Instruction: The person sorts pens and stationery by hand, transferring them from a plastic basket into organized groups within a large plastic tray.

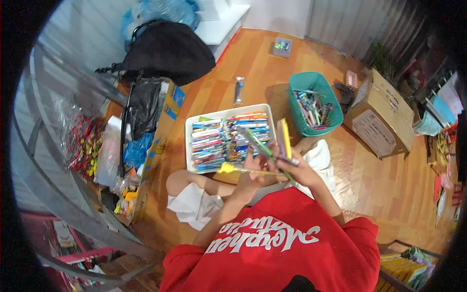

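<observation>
Both hands are close together in front of my chest, just past the near right corner of a white tray (268, 108) packed with rows of pens. My left hand (248, 181) is closed around a thin pen with a yellow topper (226, 168), which points left over the tray's near edge. My right hand (302, 171) grips a loose bunch of pens, with yellow ones (284, 138) standing up and green and clear ones (259, 142) slanting left over the tray. Fingers overlap where the pens cross, partly hiding them.
A teal basket (335, 119) of pens stands right of the tray. Beyond the tray lie a small clear packet (239, 90) and a small grey box (282, 47). A cardboard box (382, 117) is at the right, an open carton (154, 155) at the left, a black bag (168, 53) behind.
</observation>
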Demonstrator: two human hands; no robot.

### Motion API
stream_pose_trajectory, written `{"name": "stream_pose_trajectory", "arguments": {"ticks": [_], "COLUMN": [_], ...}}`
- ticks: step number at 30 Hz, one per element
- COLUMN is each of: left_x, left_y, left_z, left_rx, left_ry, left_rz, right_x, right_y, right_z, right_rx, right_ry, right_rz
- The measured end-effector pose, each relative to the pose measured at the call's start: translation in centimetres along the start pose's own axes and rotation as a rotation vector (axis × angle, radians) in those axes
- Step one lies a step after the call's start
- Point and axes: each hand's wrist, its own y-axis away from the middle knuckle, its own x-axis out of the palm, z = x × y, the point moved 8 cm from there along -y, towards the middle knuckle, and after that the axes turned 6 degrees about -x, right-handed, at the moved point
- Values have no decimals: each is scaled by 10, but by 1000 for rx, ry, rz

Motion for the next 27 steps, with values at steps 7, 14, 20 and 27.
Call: {"name": "stream_pose_trajectory", "arguments": {"ticks": [7, 14, 20, 27], "left_x": [-34, -97, -82, -75], "left_y": [45, 79, 67, 65], "left_z": [8, 47, 15, 13], "left_rx": [-107, -204, -35, 26], "left_ry": [263, 465, 433, 180], "left_rz": [-277, -665, -530, -474], "right_x": [50, 80, 74, 75], "right_y": [13, 9, 3, 3], "right_z": [-68, -114, -103, -88], "right_rx": [-56, 276, 432, 380], "right_ry": [372, 4, -181, 62], "right_rz": [410, 262, 69, 109]}}
